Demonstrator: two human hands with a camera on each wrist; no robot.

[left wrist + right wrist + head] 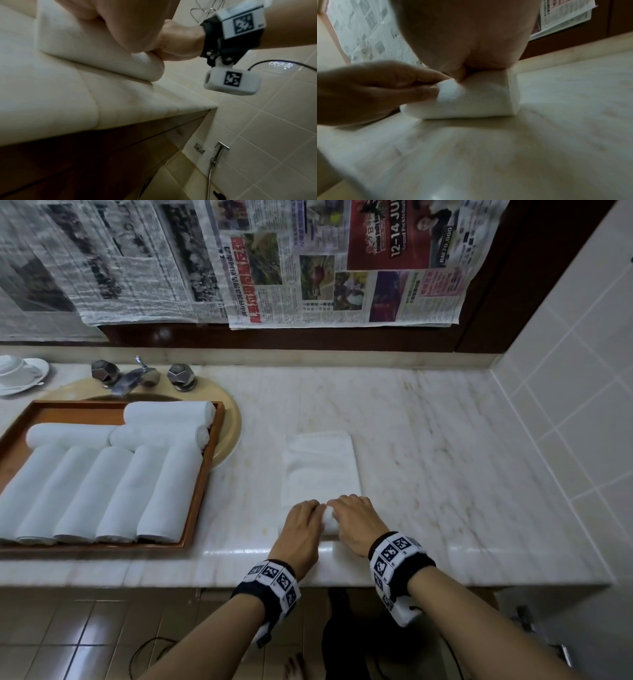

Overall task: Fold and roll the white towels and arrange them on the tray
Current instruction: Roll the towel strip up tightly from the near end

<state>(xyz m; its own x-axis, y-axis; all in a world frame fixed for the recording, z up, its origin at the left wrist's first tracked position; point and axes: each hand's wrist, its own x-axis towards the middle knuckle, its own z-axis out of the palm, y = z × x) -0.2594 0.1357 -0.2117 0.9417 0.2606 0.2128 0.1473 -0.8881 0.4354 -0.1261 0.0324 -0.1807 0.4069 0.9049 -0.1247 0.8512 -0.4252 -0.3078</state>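
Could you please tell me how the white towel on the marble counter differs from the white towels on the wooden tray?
The folded white towel on the marble counter is only rolled at its near end, most of it lying flat; the white rolled towels on the wooden tray are complete cylinders. The left hand and right hand grip the counter towel; nothing touches the tray towels. It lies alone; they sit side by side in rows. All are plain white cloth.

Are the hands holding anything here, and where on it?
Yes: both the left hand and right hand grip the rolled near end of the white towel, side by side on the roll.
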